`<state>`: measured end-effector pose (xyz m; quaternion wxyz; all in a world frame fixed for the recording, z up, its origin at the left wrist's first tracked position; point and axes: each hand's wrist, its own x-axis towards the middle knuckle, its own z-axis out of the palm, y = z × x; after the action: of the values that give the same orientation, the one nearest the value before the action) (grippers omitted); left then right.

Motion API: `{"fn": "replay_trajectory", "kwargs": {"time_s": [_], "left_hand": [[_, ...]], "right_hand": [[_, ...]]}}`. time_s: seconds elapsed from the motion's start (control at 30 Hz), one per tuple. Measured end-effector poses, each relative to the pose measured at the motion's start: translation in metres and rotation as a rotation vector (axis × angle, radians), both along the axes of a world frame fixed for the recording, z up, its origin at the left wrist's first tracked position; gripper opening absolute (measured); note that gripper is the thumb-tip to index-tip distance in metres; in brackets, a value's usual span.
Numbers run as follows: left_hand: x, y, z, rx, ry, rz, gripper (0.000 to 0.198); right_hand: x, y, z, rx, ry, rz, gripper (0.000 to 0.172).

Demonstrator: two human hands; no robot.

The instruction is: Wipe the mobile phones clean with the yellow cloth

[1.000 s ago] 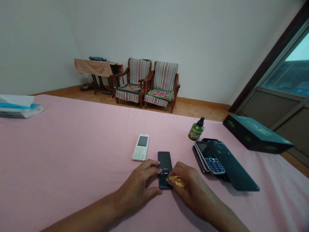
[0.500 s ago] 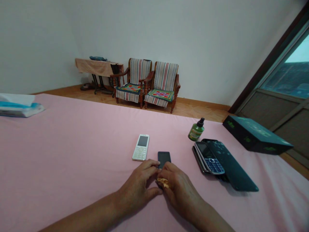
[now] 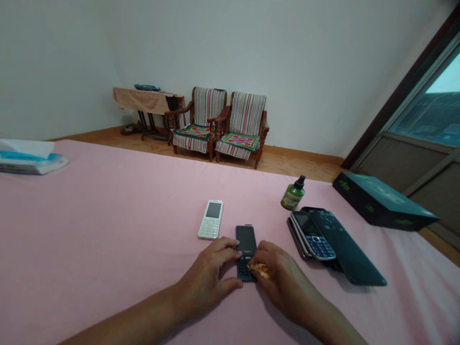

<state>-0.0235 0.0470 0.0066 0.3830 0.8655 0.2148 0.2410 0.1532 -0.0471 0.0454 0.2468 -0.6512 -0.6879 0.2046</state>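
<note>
A dark blue keypad phone (image 3: 246, 242) lies face up on the pink cloth in front of me. My left hand (image 3: 206, 268) grips its left edge, fingertips at the side and thumb by the lower corner. Bunched in the closed fingers of my right hand (image 3: 282, 275) is a crumpled yellowish cloth (image 3: 261, 270), which is over the right side of the phone's keypad. Just beyond my left hand lies a white keypad phone (image 3: 211, 220), face up.
To the right, a silver-and-blue keypad phone (image 3: 313, 235) rests on a stack beside a dark green flat case (image 3: 350, 251). Behind stand a green spray bottle (image 3: 293, 194) and a black box (image 3: 384, 199). A tissue pack (image 3: 32, 163) lies far left on the pink cloth (image 3: 118, 215).
My right hand, with the yellowish cloth, has moved right across the dark phone, uncovering most of its keypad and screen. My left hand stays about where it was.
</note>
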Motion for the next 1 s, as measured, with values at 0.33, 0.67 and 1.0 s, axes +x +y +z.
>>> {"fn": "replay_trajectory", "kwargs": {"time_s": [0.33, 0.67, 1.0], "left_hand": [[0.001, 0.000, 0.004, 0.009, 0.007, -0.006, 0.048], [0.000, 0.001, 0.001, 0.022, 0.027, 0.015, 0.049], [0.001, 0.000, 0.003, 0.035, 0.009, 0.002, 0.055]], "right_hand": [[-0.002, 0.005, -0.013, 0.069, 0.050, -0.002, 0.018], [0.024, 0.007, -0.012, 0.114, 0.095, -0.079, 0.011], [0.020, -0.004, -0.003, -0.074, 0.199, -0.003, 0.012]]}}
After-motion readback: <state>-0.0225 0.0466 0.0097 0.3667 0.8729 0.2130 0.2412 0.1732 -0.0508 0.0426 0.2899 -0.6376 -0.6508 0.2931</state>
